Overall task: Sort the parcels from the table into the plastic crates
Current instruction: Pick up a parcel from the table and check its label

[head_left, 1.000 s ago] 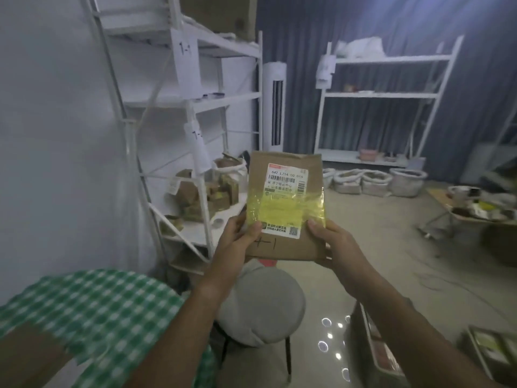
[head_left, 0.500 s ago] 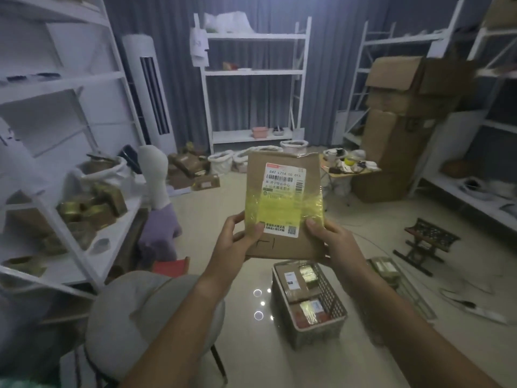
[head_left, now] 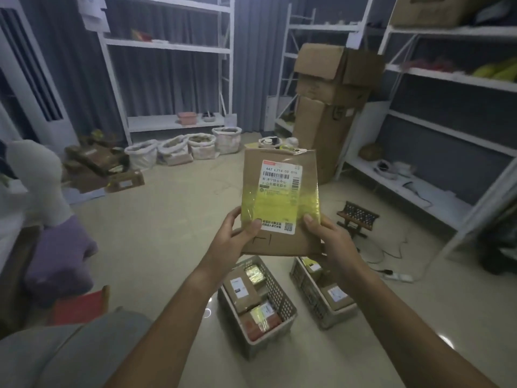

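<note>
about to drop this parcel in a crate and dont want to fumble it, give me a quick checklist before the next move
1. Grip: left hand and right hand both pinch the brown parcel at its lower corners: ok.
2. Label readable: the shipping label faces the camera, though yellow tape covers its middle: ok.
3. Which crate this parcel belongs in: cannot tell.
4. Room in the left crate: several parcels already lie inside; space for one this large: cannot tell.
5. Room in the right crate: partly hidden by the right arm: cannot tell.
6. Path down: both crates sit on the floor just below the parcel, nothing between: ok.
</note>
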